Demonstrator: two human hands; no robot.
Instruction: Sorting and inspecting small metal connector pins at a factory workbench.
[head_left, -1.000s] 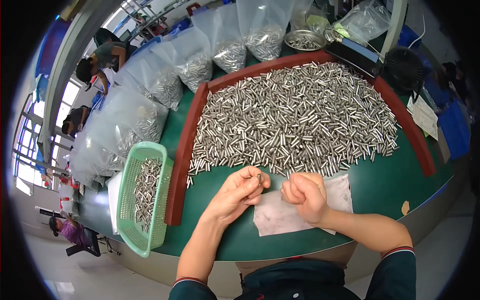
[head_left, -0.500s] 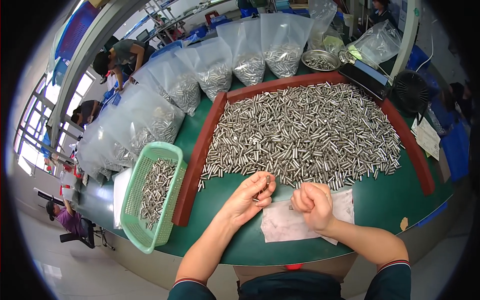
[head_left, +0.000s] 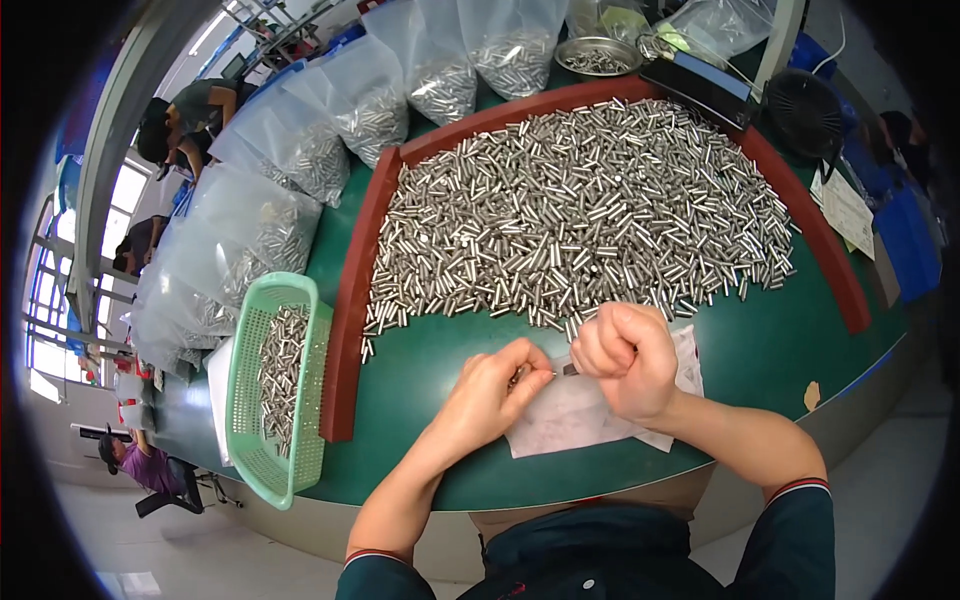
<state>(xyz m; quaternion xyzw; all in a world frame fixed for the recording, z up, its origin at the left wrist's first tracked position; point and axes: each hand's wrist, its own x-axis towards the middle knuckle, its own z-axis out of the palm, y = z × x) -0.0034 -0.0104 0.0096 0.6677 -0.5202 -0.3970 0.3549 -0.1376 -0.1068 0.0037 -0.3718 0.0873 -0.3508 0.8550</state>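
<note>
Printing on the paper point(head_left: 848, 212) at far right is too small to read. The pins point(head_left: 570, 210) lie heaped just beyond both hands, with more in the green basket point(head_left: 312, 400) well to the left. The left hand point(head_left: 487, 392) curls around metal that just shows between thumb and fingers, and the right hand point(head_left: 634, 362) makes a tight fist above the cloth point(head_left: 560, 420), contents hidden.

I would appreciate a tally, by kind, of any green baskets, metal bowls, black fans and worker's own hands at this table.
Green basket: 1
Metal bowl: 1
Black fan: 1
Worker's left hand and right hand: 2
Total: 5
</note>
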